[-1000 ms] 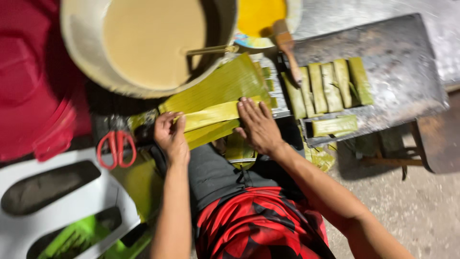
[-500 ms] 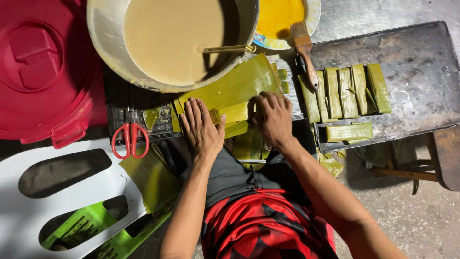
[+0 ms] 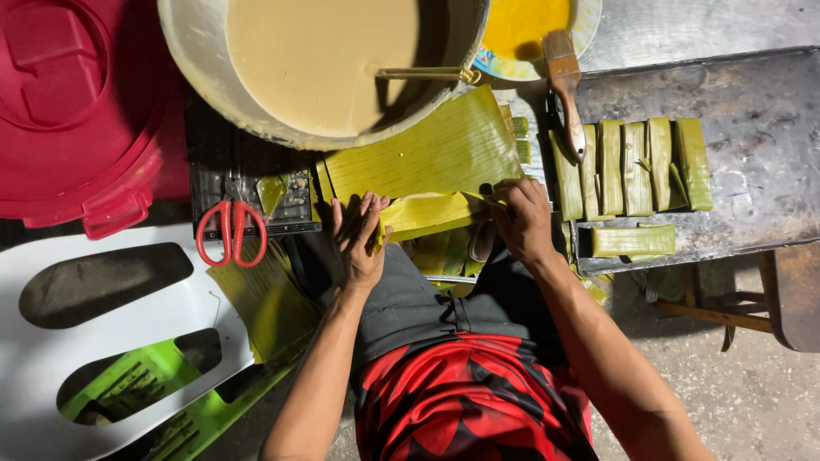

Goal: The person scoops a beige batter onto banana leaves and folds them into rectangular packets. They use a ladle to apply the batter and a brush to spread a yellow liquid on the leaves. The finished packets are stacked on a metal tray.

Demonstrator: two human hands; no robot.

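A folded yellow-green banana leaf (image 3: 423, 213) lies across my lap between both hands. My left hand (image 3: 357, 239) grips its left end, fingers curled over the edge. My right hand (image 3: 523, 220) pinches the right end, where the fold closes. Under it lies a larger flat banana leaf (image 3: 427, 154), reaching up to a big pale basin of beige batter (image 3: 325, 60) with a ladle handle (image 3: 423, 74) resting in it.
Several folded leaf parcels (image 3: 636, 166) lie on a dark metal tray (image 3: 760, 128) at right, one more parcel (image 3: 634, 241) below. A brush (image 3: 565, 90) leans from a yellow oil bowl (image 3: 525, 26). Red scissors (image 3: 229, 232), a red lid (image 3: 68, 102) and a white plastic stool (image 3: 85, 341) sit at left.
My hands were pressing flat on the leaf; now they have moved apart to its two ends and hold it folded. The view has shifted slightly.
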